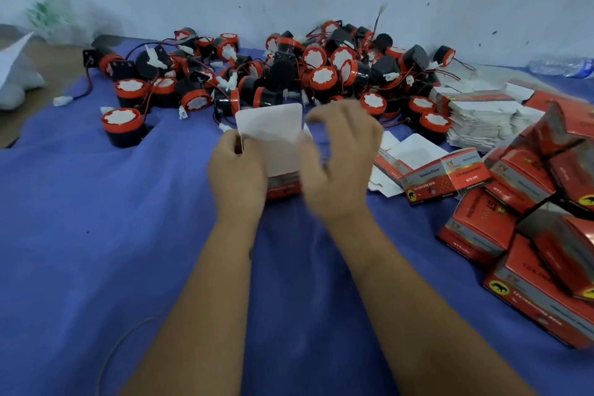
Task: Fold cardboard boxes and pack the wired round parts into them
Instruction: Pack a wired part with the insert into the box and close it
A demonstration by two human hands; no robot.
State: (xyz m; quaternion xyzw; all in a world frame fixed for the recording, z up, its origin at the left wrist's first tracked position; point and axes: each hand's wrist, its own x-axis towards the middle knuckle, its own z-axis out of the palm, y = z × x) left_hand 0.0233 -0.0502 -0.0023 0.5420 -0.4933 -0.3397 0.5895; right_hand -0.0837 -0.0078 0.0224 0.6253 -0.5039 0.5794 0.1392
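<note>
Your left hand [236, 170] pinches the left edge of the cardboard box [276, 145] at centre, white flap up; your right hand [337, 157] hovers at its right side, fingers loosely curled, blurred. Wired round parts [289, 71] heap at 12 o'clock, folded boxes [530, 219] at 3 o'clock, on blue cloth [96, 235]

A blue cloth [96, 219] covers the floor up to the wall. Along its far edge lies a heap of black-and-red wired round parts [289, 74]. By the right edge sit a stack of flat white box blanks [482, 119] and a pile of folded red boxes [530, 219]. A plastic bottle [559, 66] lies in the far right corner.
</note>
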